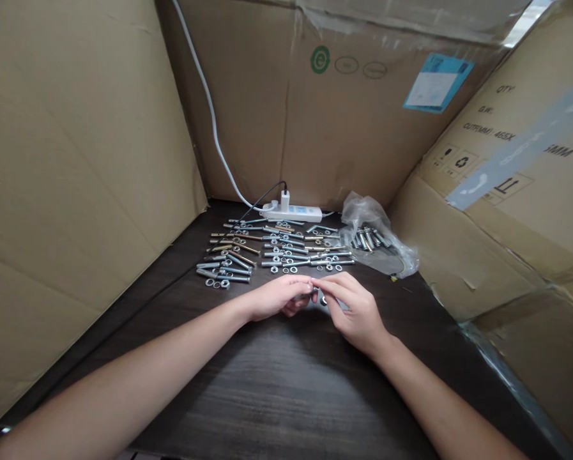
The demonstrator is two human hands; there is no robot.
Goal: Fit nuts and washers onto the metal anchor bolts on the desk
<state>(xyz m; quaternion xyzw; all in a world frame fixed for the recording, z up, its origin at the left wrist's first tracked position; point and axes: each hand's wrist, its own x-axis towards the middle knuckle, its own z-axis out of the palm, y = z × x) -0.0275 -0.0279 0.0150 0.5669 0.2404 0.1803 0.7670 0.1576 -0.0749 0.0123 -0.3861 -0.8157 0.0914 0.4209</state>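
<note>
My left hand is closed around a small silvery metal part, mostly hidden by the fingers, so its exact kind cannot be made out. The fingertips of my right hand pinch at the right end of that same part, touching the left hand's fingers. Just under the right fingers a small shiny nut-like piece shows. Beyond both hands, rows of metal bolts with sleeves lie on the dark table, with loose nuts and washers among them.
A clear plastic bag holding several bolts lies at the back right. Behind the rows is a white power strip with a plugged-in charger. A black cable crosses the left side. Cardboard walls enclose the table's back and sides.
</note>
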